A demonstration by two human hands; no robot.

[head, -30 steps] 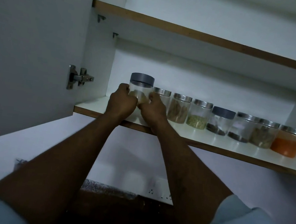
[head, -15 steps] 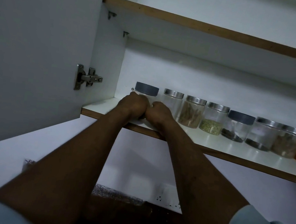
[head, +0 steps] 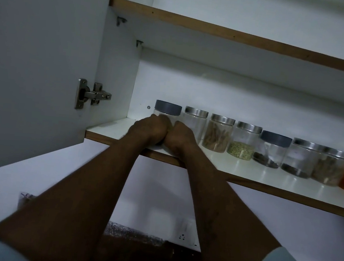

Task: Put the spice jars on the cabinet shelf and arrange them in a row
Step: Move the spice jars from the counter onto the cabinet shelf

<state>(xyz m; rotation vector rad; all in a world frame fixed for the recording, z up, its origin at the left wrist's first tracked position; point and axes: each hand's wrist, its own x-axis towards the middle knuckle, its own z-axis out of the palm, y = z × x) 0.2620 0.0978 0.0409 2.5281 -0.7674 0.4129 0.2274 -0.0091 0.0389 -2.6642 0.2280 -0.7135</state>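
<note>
Spice jars stand in a row on the white cabinet shelf (head: 247, 176) of a dim, white-walled kitchen, the door swung open on its metal hinge (head: 92, 94). Both hands, left (head: 148, 131) and right (head: 182, 136), wrap the grey-lidded jar (head: 167, 108) at the row's left end, fingers closed around its lower body. Just right stand a steel-lidded jar (head: 195, 120) and others.

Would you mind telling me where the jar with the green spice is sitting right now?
In the head view, the green spice jar stands on the cabinet shelf, mid-row, between the brown-stick jar on its left and the dark-lidded jar on its right.
</note>
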